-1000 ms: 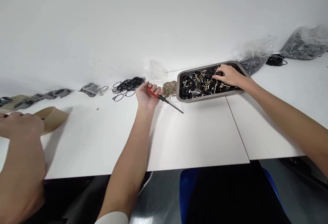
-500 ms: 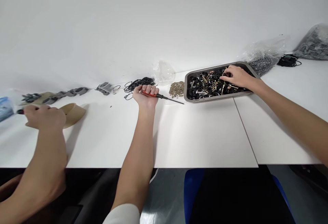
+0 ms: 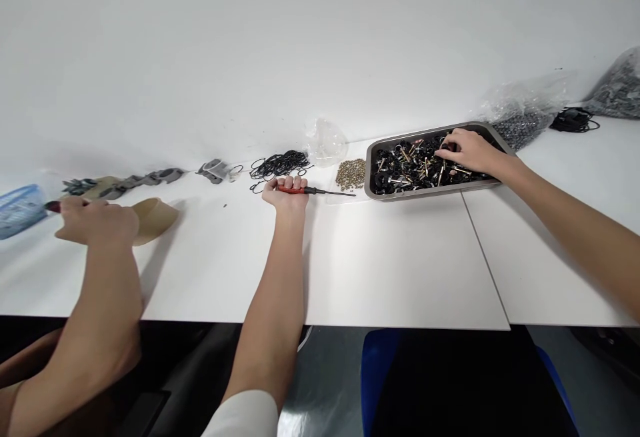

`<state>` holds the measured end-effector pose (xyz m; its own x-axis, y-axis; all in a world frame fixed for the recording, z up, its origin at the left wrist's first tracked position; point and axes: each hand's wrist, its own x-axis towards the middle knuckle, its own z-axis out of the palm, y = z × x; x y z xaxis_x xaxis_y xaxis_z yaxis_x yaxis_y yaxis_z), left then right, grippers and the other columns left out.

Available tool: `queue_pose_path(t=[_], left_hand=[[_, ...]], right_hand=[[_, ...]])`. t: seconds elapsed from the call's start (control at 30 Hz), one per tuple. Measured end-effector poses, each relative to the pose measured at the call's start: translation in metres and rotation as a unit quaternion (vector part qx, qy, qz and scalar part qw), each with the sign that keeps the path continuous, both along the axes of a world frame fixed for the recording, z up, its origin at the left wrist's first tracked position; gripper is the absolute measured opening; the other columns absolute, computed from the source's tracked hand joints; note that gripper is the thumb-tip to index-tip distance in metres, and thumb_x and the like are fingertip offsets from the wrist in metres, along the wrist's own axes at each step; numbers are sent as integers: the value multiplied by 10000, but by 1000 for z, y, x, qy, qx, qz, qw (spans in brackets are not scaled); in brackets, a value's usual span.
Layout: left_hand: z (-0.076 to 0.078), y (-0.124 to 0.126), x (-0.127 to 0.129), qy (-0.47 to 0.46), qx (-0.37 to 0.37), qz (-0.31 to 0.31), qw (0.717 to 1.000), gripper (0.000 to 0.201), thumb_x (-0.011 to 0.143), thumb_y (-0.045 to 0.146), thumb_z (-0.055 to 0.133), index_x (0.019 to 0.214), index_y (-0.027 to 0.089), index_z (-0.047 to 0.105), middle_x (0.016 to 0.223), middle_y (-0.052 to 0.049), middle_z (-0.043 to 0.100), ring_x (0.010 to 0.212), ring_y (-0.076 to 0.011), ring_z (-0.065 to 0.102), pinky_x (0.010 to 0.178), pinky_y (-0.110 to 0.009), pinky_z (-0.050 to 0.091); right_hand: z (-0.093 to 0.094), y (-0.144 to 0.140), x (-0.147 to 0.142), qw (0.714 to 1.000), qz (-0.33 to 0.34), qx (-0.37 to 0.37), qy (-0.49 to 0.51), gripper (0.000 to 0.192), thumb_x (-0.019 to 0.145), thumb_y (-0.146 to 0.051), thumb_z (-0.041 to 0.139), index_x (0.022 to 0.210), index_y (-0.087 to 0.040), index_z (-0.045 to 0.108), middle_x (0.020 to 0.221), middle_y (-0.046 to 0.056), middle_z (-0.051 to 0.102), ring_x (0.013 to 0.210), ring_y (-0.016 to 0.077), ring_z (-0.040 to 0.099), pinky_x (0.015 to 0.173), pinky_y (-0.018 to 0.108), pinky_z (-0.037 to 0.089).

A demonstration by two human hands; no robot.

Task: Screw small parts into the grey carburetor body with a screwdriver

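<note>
Closed around the red handle of a screwdriver, my left hand is held above the white table. The screwdriver's dark shaft points right, towards a metal tray. My right hand reaches into the right part of this tray, its fingers bent together among a heap of small black parts mixed with brass-coloured and silvery metal pieces. What lies between those fingertips is too small to make out. A pile of small brass-coloured pieces sits between the screwdriver tip and the tray.
Black rings and a clear plastic bag lie along the wall. Behind the tray is a bag of dark parts, with a black cable coil beyond. At left, a co-worker's hand is near a beige curved piece.
The whole view has shifted slightly, so things sit a little further right. The screwdriver has swung closer to level. My right hand stays in the tray.
</note>
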<state>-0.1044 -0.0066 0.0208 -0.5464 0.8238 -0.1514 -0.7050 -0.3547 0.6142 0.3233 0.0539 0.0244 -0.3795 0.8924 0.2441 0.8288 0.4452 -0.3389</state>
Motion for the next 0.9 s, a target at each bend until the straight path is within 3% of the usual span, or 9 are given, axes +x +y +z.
queue_pose_path(t=[0.57, 0.9], left_hand=[[-29, 11, -15, -14, 7, 48, 999, 269, 888, 301, 322, 666, 224, 190, 524, 50, 199, 404, -105, 243, 443, -245, 283], [-28, 13, -12, -44, 4, 65, 997, 289, 950, 354, 228, 691, 232, 184, 543, 52, 196, 418, -114, 244, 449, -255, 282]], right_hand=[[-3, 4, 2, 1000, 5, 11, -3, 469, 930, -577, 535, 1035, -161, 723, 1087, 178, 676, 957, 318, 625, 887, 465, 488], [0, 1, 0, 1000, 5, 2, -1, 479, 929, -584, 529, 1048, -163, 724, 1114, 181, 677, 963, 319, 622, 888, 468, 491]])
